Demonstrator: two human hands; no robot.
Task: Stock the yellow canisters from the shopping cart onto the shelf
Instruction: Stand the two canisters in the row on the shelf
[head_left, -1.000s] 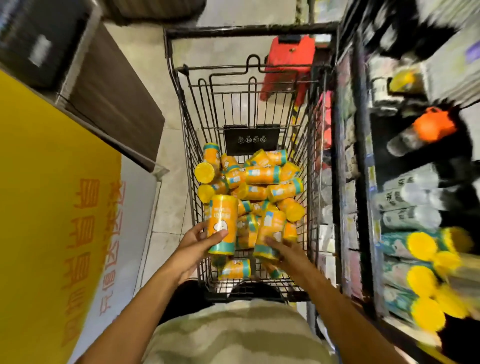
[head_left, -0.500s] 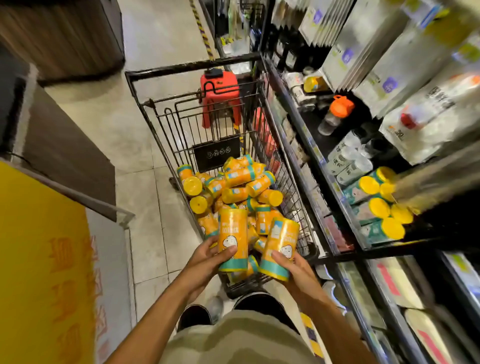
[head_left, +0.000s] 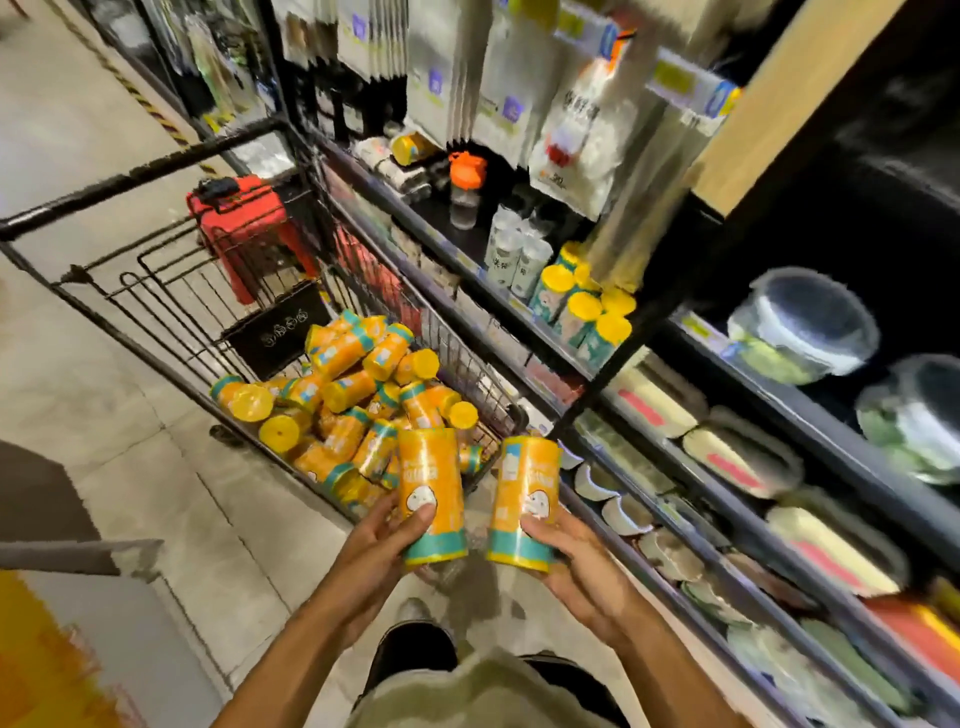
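Note:
My left hand (head_left: 382, 543) grips a yellow canister (head_left: 431, 488) with a teal band, held upright. My right hand (head_left: 569, 553) grips a second yellow canister (head_left: 525, 493) beside it. Both are lifted clear of the black wire shopping cart (head_left: 171, 312), just past its near end. Several more yellow canisters (head_left: 358, 384) lie in a heap in the cart's basket. To the right stands the dark shelf (head_left: 524, 312), where a few teal canisters with yellow lids (head_left: 587, 312) lie on their sides.
A red stool (head_left: 239, 218) stands beyond the cart. White bottles (head_left: 514, 254) and an orange-capped bottle (head_left: 466, 187) sit on the shelf; white bags (head_left: 582, 124) hang above. Lower shelves hold packaged goods (head_left: 727, 457). A yellow sign panel (head_left: 47, 670) is at left.
Both hands have lifted their canisters out of the cart and drawn them back and to the right. My view has swung right toward the shelf.

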